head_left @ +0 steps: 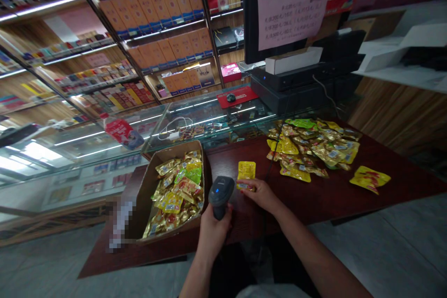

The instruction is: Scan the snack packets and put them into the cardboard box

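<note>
My left hand [214,227] is wrapped round the handle of a dark barcode scanner [222,189], which shows a small blue light on top. Beside it, my right hand [260,194] pinches the near end of a yellow snack packet [247,170] on the dark red table. To the left stands an open cardboard box [139,214] holding many gold, yellow and green snack packets [179,191]. Right of my hands lies a heap of similar packets [314,144]. One yellow packet [370,178] rests apart from that heap, near the table's right end.
Behind the table [223,153] is a glass display counter [195,116] with a red bottle [122,131] and a mouse [231,98] on a red mat. A monitor with a pink sign [293,9] stands above a black cash drawer [303,88]. Stocked shelves [157,9] line the wall.
</note>
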